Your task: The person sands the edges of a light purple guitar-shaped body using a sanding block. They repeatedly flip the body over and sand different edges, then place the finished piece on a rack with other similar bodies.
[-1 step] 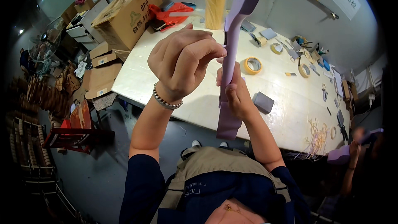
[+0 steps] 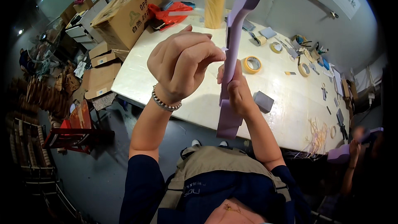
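Observation:
A long, pale purple piece shaped like a guitar neck (image 2: 233,49) stands nearly upright in front of me. Holes show near its upper end, and a thicker block forms the lower end. My right hand (image 2: 240,93) is wrapped around its lower part, thumb on the near side and fingertips coming round the left edge. Just left of the neck, my left hand (image 2: 182,60) is closed in a pinch, its wrist bent. A small white scrap (image 2: 224,49) sticks out from those fingertips, close beside the neck's edge; whether it touches is unclear.
Beyond the neck, the white table (image 2: 286,120) carries a yellow tape roll (image 2: 252,64), a grey block (image 2: 263,101), a wrapped yellow roll (image 2: 214,8) and a tangle of strips (image 2: 317,139). A large carton (image 2: 126,12) is at the back left. Another person's hand (image 2: 354,147) shows at right.
The left fingertips have drawn slightly down and away from the neck's edge, so the white scrap shows more. The neck has shifted a little.

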